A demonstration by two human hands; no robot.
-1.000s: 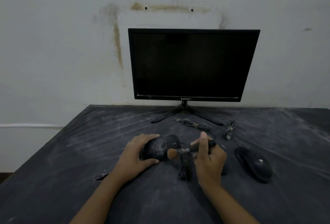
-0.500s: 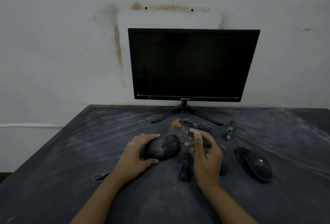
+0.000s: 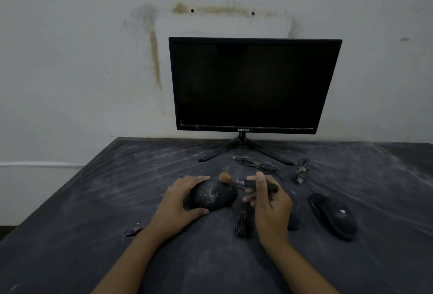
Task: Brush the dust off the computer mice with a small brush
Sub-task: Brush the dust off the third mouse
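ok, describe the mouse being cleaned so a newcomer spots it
Start at the black monitor at the back of the dark table. In front of it, the left hand grips a black mouse. Unlike the free mouse at right, it is speckled with pale dust, with the orange-tipped brush at its far end.

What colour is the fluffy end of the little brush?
Orange-brown. The brush bristles show best in the head view, at the far end of the dusty mouse.
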